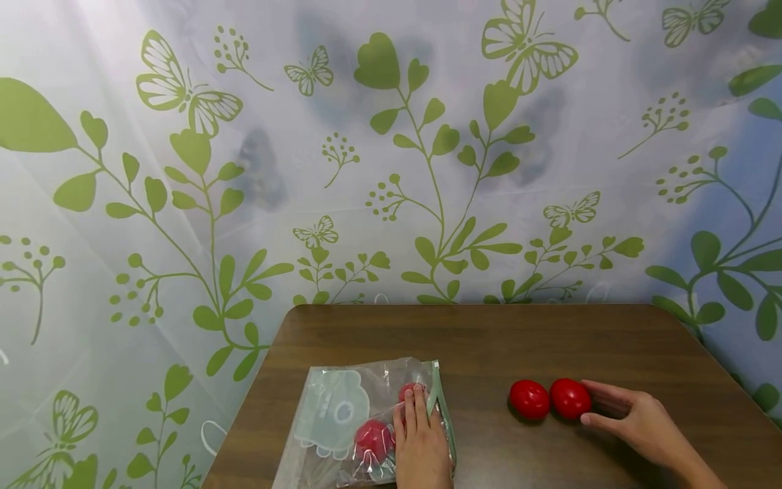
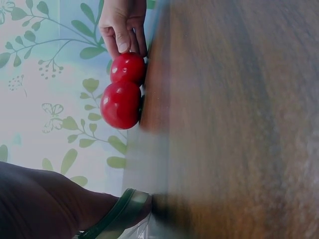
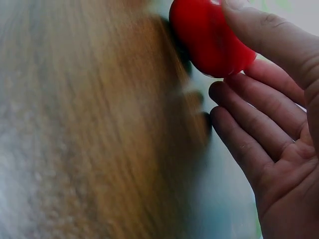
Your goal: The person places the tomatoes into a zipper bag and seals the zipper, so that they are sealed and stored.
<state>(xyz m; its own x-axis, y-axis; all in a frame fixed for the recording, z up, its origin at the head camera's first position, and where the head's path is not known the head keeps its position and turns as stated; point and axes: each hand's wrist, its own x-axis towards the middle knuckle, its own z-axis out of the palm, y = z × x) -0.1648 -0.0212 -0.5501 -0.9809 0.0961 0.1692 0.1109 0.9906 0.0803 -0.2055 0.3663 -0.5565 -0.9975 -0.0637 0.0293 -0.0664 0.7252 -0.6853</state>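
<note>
Pinching the right red fruit (image 1: pixel 571 399) at its side, the right hand (image 1: pixel 635 418) I supervise has only thumb and fingertip contact; I judge slipping likely, the skin being smooth and round. That fruit sits on the table (image 1: pixel 482 339) against the left red fruit (image 1: pixel 529 399); a nudge could roll both. The left hand (image 1: pixel 423 441) lies, fingers extended, on the clear bag (image 1: pixel 348 411); I note pressure could flatten its green edge (image 1: pixel 436 384).

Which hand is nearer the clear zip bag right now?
Left. The left hand is on the clear zip bag; the right hand is away to its right, at a rounded red object.
</note>
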